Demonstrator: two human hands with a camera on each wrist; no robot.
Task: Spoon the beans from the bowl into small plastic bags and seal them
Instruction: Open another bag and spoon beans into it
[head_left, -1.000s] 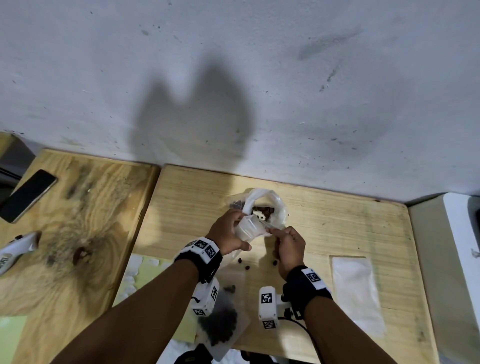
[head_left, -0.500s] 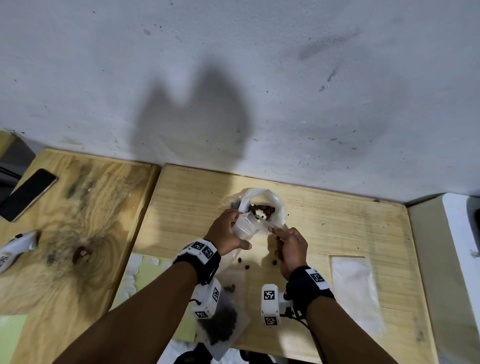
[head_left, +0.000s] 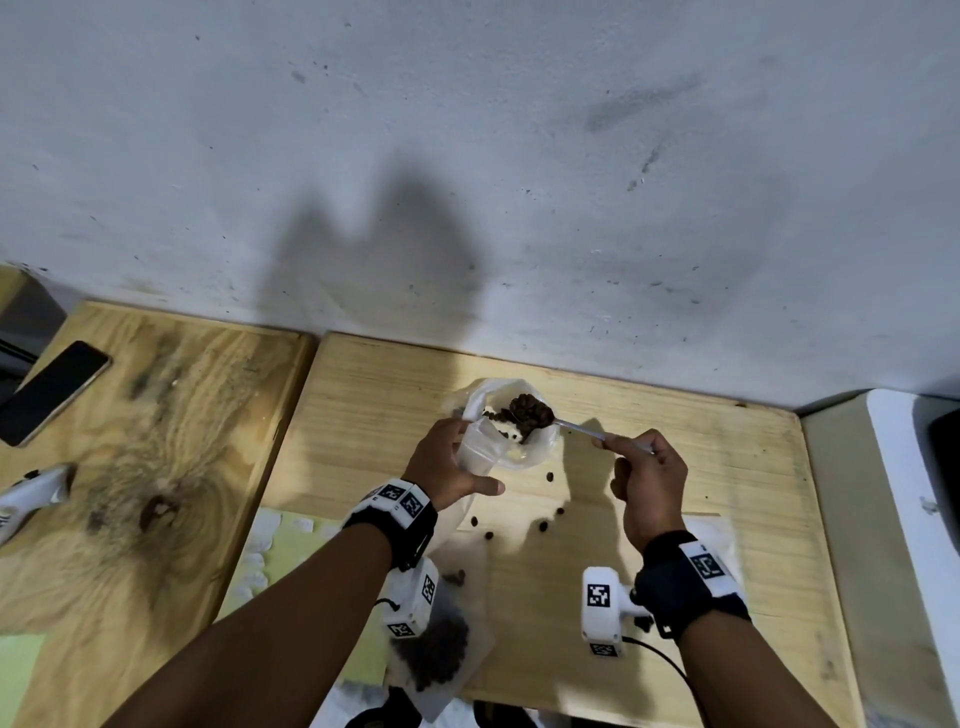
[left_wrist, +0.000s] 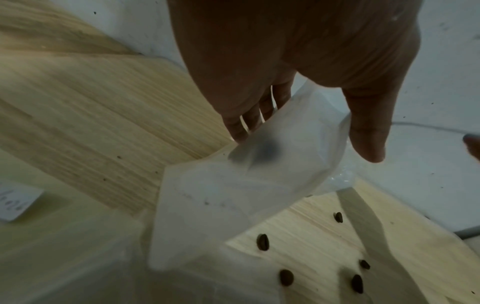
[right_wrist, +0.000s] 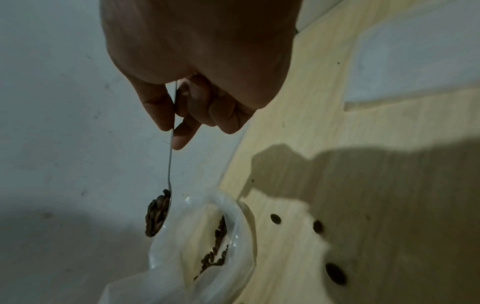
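Observation:
My left hand (head_left: 460, 457) grips a small frosted plastic bag (head_left: 480, 452) by its top, tilted beside the clear bowl (head_left: 540, 449) near the wall. In the left wrist view the thumb and fingers of that hand (left_wrist: 306, 133) pinch the bag (left_wrist: 233, 195), which looks nearly empty. My right hand (head_left: 618, 449) pinches the handle of a metal spoon (head_left: 579, 428). The spoon is heaped with dark beans (head_left: 532, 410) and hovers over the bowl. In the right wrist view the spoon (right_wrist: 170, 164) hangs from my right hand (right_wrist: 172, 131), above the bowl (right_wrist: 241, 216) with a few beans inside.
Several loose beans (head_left: 543, 526) lie on the light wooden table (head_left: 363, 415) in front of the bowl. A filled bag of beans (head_left: 436, 654) lies near the front edge, and a flat empty bag (head_left: 724, 535) under my right wrist. A phone (head_left: 52, 389) rests far left.
My right hand has moved right and away from the bowl, lifting the spoon out heaped with beans. My left hand still holds the small bag in about the same place.

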